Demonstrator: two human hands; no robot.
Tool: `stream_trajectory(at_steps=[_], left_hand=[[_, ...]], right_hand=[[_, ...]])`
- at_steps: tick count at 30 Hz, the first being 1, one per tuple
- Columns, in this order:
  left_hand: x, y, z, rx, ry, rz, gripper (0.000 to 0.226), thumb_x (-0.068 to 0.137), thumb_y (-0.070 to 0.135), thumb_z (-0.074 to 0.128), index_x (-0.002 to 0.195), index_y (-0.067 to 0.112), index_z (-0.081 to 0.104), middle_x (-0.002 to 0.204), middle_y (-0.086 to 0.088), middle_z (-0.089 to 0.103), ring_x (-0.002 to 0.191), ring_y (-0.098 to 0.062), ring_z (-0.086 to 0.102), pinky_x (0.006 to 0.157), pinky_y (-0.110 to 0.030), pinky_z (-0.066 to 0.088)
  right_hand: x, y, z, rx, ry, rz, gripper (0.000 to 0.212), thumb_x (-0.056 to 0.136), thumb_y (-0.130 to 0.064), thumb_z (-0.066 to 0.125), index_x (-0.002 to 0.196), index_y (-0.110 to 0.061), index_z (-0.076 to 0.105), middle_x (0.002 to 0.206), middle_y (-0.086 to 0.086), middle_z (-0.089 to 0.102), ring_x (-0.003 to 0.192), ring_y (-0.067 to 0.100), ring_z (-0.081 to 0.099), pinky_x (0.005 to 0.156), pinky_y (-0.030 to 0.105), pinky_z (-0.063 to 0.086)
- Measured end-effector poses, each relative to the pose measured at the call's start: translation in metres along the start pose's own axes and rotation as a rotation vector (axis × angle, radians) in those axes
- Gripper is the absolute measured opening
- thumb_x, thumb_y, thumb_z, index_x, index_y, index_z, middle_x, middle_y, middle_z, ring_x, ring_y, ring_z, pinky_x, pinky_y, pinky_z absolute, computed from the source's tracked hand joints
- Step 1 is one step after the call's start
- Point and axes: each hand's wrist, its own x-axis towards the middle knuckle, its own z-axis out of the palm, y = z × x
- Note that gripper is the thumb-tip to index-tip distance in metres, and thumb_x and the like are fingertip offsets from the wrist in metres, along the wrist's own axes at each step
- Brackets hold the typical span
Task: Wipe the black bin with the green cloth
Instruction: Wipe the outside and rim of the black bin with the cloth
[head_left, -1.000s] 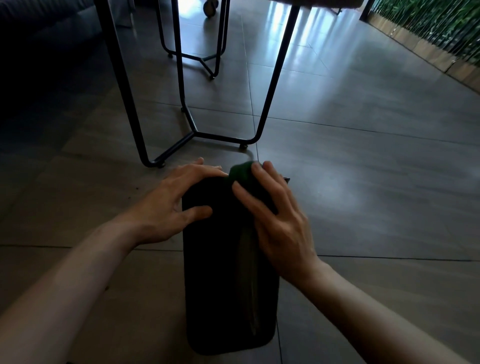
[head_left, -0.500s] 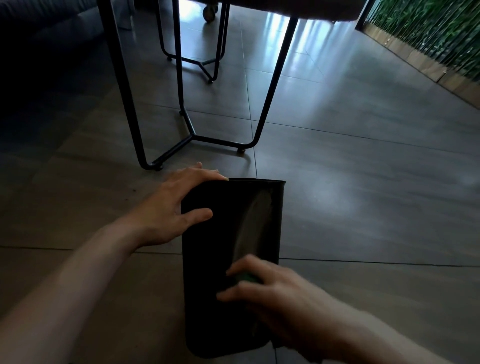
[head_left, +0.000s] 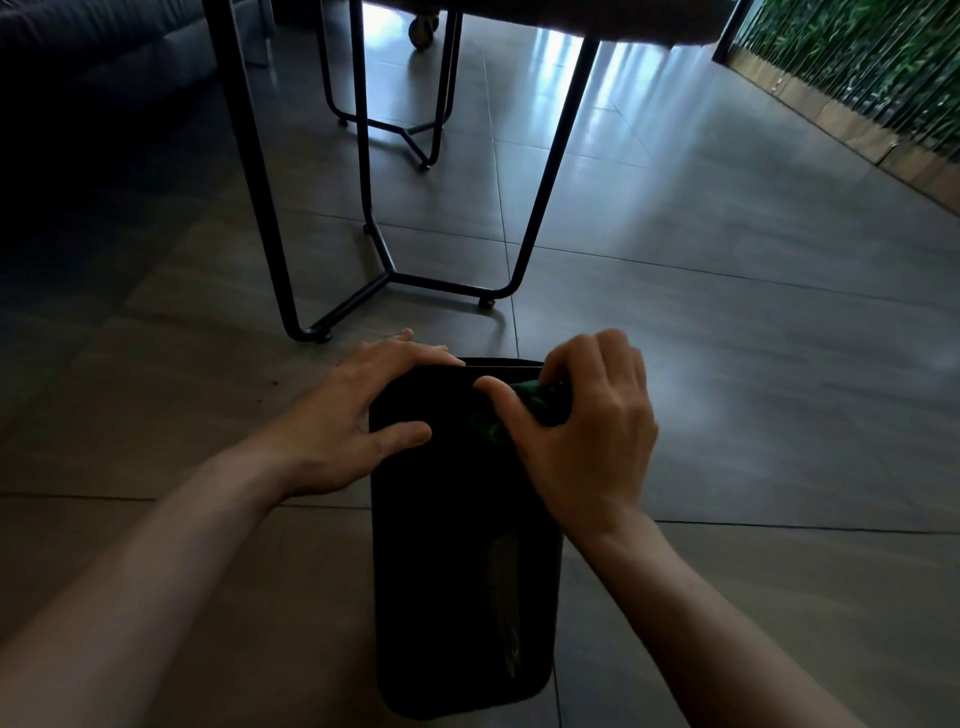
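left hand (head_left: 358, 415) flat on black bin (head_left: 462, 545), right hand (head_left: 582, 431) gripping green cloth (head_left: 540, 397).

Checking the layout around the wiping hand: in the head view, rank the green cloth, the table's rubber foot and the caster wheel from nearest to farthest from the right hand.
1. green cloth, gripped in the right hand.
2. rubber foot, just beyond, left.
3. caster wheel, far back.

No text, label, brand, number or sign can be read anywhere in this view. The black bin (head_left: 462, 545) is too dark to show any marking, and the green cloth (head_left: 540, 397) shows none.
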Motion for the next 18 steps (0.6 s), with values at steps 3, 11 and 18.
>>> stream_trajectory(at_steps=[3,11,18], left_hand=[[0.000,-0.001,0.001,-0.004,0.008,0.004,0.066,0.086,0.019,0.076,0.134,0.052,0.046,0.148,0.026,0.046,0.150,0.001,0.022,0.123,-0.046,0.026],[0.003,-0.002,0.001,-0.005,0.012,0.001,0.064,0.087,0.020,0.075,0.135,0.051,0.046,0.148,0.024,0.046,0.150,0.002,0.021,0.123,-0.045,0.026],[0.003,-0.002,0.001,0.007,-0.001,0.001,0.063,0.087,0.023,0.075,0.136,0.050,0.046,0.148,0.027,0.045,0.150,0.004,0.019,0.123,-0.044,0.025]], right_hand=[[-0.005,0.005,0.010,-0.079,0.011,0.006,0.050,0.090,-0.063,0.065,0.086,-0.013,0.060,0.093,0.004,0.052,0.088,0.021,0.046,0.066,0.034,0.043],[-0.056,0.016,0.003,-0.101,-0.345,-0.281,0.066,0.077,-0.069,0.068,0.117,-0.022,0.044,0.116,0.010,0.045,0.102,0.029,0.045,0.075,0.040,0.044],[-0.126,0.024,-0.002,-0.078,-0.625,-0.784,0.059,0.079,-0.057,0.072,0.117,-0.018,0.050,0.120,0.008,0.047,0.099,0.029,0.050,0.077,0.040,0.054]])
